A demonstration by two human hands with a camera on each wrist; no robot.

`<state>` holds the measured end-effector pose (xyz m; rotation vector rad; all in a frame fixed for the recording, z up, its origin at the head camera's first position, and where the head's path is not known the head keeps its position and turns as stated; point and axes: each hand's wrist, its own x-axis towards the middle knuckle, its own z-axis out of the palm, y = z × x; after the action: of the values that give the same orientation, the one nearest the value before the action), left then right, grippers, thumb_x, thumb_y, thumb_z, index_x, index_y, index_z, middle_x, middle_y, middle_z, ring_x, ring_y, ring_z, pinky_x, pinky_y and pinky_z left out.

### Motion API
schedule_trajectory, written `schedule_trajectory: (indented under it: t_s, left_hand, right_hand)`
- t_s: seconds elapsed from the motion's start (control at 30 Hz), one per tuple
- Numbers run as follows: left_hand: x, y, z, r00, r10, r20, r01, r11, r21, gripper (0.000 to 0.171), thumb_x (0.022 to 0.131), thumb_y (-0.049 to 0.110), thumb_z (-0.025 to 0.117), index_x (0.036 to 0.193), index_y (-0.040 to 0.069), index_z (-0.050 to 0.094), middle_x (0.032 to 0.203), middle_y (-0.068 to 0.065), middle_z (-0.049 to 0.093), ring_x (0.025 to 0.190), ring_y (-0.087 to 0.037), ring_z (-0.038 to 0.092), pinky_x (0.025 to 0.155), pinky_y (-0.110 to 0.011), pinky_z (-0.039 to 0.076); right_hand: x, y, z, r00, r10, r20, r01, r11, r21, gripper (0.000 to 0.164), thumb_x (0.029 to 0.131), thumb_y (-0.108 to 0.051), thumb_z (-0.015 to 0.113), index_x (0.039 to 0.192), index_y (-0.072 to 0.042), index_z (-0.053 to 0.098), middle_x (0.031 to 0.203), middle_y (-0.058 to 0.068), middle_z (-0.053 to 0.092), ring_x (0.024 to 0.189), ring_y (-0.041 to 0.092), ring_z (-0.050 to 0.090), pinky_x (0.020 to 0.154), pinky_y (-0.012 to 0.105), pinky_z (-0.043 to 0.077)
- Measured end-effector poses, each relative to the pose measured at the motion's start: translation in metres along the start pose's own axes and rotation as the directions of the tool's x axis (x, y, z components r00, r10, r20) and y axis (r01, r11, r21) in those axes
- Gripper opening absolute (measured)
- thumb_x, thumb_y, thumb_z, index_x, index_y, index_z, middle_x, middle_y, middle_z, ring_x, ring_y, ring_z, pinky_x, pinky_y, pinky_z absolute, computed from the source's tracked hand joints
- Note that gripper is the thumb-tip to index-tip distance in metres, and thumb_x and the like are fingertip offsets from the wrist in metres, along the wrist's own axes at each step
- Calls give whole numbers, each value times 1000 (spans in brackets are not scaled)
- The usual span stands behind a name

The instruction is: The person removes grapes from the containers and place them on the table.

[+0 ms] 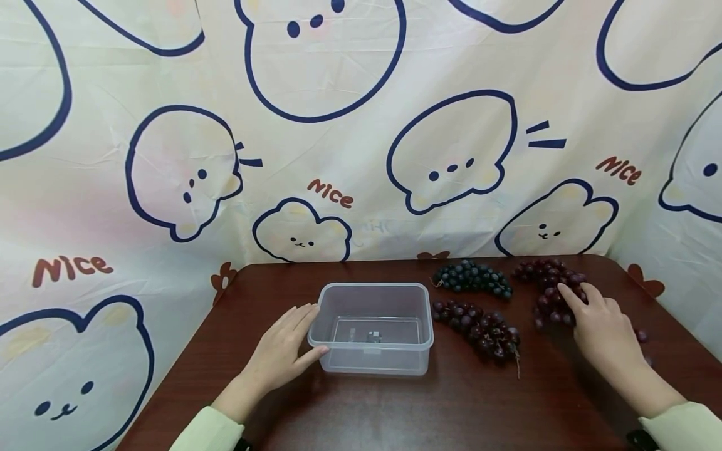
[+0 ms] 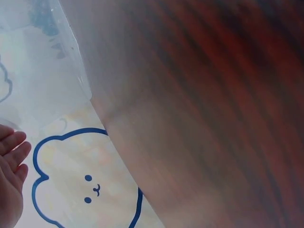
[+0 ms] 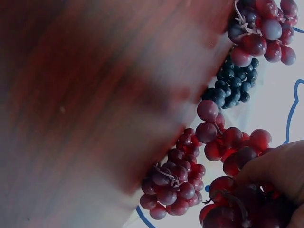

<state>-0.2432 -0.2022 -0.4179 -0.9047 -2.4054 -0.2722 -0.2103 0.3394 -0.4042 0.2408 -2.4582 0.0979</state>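
Note:
My left hand lies at the left side of a clear plastic container, fingers fairly straight along its rim and thumb at the near left corner. In the left wrist view, part of that hand shows at the edge. On the right, my right hand grips a bunch of red grapes. The right wrist view has the thumb pressed over these grapes; the other fingers are mostly hidden there.
Between container and right hand lies a dark red grape bunch. Behind it is a blue-black bunch. More red grapes peek out beside the right forearm, seen as a bunch from the wrist. A printed cloth hangs behind the brown table.

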Motion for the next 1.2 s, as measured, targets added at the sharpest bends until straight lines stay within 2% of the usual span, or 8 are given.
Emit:
schedule_trajectory:
  t_s: [0.37, 0.63, 0.9, 1.2]
  left_hand:
    - [0, 0, 0, 1000, -4, 11, 4, 1000, -5, 76, 92, 61, 52, 136, -2, 53, 137, -16, 54, 127, -32, 49, 109, -47, 34]
    - [1, 0, 0, 1000, 1, 5, -1, 1000, 2, 77, 92, 62, 51, 136, -2, 53, 136, -16, 55, 127, -31, 50, 110, -47, 34]
    - [1, 0, -1, 1000, -5, 17, 5, 1000, 10, 76, 92, 61, 53, 136, -1, 53, 136, -16, 54, 127, -30, 50, 110, -46, 33]
    - [1, -1, 0, 999, -14, 34, 14, 1000, 12, 75, 90, 58, 58, 137, -1, 52, 137, -16, 54, 127, -30, 49, 111, -45, 32]
  right_hand:
    - [-6, -3, 6, 994, 42, 97, -44, 999, 18, 63, 69, 16, 66, 128, 3, 50, 113, 38, 45, 72, 53, 50, 41, 55, 42]
    - [-11, -1, 8, 993, 9, 116, -12, 1000, 24, 65, 65, 15, 69, 127, 8, 49, 108, 39, 47, 68, 51, 50, 44, 56, 44]
    - [-12, 0, 8, 981, 12, 196, -16, 1000, 19, 65, 65, 14, 69, 126, 11, 49, 107, 41, 48, 68, 50, 52, 54, 60, 46]
    - [-13, 0, 10, 964, -7, 267, 3, 1000, 15, 60, 66, 13, 68, 122, 18, 48, 102, 40, 53, 69, 47, 55, 59, 57, 49]
